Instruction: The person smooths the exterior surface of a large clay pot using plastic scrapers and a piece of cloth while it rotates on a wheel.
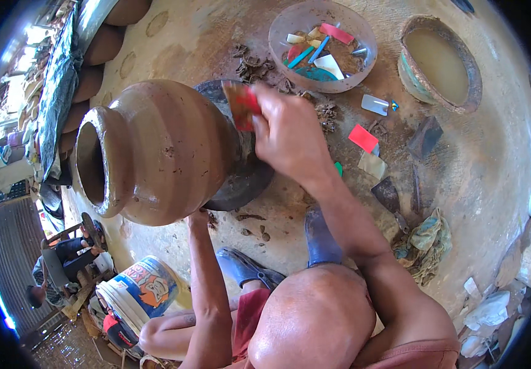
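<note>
A brown clay pot [158,157] with a rimmed mouth facing left sits against a dark round wheel [241,190]. My right hand [287,129] grips a red and muddy scraper [239,106] at the pot's right side, where wheel and pot meet; the scraper is slightly blurred. Below the pot, my left hand [196,216] reaches to its underside, its fingers mostly hidden. Clay scraps [250,64] lie just beyond the wheel.
A bowl of scrapers [296,83], a pail of murky water [440,64], loose scrapers [362,136] and a rag [428,246] surround the work. Stacked pots [102,43] line the upper left. A bucket [136,283] and another person [59,277] are at lower left.
</note>
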A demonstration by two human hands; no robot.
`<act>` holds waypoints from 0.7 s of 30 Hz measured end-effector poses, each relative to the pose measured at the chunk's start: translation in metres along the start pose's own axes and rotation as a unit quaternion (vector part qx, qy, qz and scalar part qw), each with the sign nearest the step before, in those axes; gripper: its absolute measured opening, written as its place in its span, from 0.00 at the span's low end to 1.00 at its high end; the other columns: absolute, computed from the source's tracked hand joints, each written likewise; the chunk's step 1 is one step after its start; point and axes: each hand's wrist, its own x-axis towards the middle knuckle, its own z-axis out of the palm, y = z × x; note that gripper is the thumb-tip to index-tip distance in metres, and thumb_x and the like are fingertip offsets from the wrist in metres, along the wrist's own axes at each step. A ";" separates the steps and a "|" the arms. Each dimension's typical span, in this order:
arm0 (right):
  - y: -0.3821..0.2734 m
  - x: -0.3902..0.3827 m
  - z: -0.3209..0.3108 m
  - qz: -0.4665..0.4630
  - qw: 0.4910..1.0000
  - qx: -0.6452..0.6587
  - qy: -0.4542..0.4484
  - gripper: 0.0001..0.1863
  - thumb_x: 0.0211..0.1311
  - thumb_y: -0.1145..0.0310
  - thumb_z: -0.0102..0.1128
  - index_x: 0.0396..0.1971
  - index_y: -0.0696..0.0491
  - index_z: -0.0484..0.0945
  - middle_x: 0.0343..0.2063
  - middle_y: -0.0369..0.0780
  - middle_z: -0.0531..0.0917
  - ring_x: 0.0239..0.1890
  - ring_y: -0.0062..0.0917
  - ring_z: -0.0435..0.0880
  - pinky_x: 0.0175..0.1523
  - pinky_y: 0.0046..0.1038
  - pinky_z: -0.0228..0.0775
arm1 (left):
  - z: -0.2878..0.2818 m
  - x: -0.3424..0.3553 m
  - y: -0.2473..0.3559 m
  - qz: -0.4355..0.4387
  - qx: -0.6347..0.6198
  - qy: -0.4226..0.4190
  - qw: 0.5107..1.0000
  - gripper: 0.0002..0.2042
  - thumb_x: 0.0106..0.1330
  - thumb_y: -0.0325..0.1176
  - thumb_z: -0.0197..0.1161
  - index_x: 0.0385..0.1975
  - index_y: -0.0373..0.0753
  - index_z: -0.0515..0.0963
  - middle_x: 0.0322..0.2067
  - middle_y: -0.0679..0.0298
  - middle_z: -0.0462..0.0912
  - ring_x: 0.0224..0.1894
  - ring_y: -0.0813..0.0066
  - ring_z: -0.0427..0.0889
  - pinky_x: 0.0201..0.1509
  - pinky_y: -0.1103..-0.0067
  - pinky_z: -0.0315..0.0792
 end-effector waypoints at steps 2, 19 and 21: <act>0.010 0.024 0.000 -0.021 0.999 0.004 0.034 0.14 0.57 0.79 0.62 0.44 0.58 0.81 0.36 0.51 0.83 0.39 0.49 0.84 0.44 0.44 0.76 | 0.005 -0.003 0.002 -0.003 -0.002 -0.002 1.000 0.32 0.73 0.61 0.53 0.69 0.45 0.68 0.61 0.59 0.78 0.59 0.58 0.80 0.57 0.58 0.80; 0.031 0.020 0.050 -0.081 0.983 0.156 0.053 0.24 0.58 0.91 0.47 0.50 0.57 0.83 0.38 0.47 0.86 0.42 0.37 0.89 0.47 0.34 0.81 | 0.024 -0.100 -0.075 -0.140 -0.058 0.035 0.988 0.32 0.71 0.62 0.57 0.64 0.43 0.70 0.51 0.56 0.80 0.47 0.60 0.81 0.46 0.64 0.80; 0.025 0.017 0.051 -0.074 0.981 0.168 0.055 0.24 0.57 0.91 0.47 0.50 0.57 0.83 0.39 0.47 0.86 0.42 0.36 0.89 0.48 0.33 0.81 | 0.007 -0.122 -0.077 -0.276 -0.033 -0.088 0.957 0.35 0.69 0.70 0.56 0.58 0.43 0.73 0.38 0.53 0.83 0.32 0.60 0.84 0.32 0.68 0.81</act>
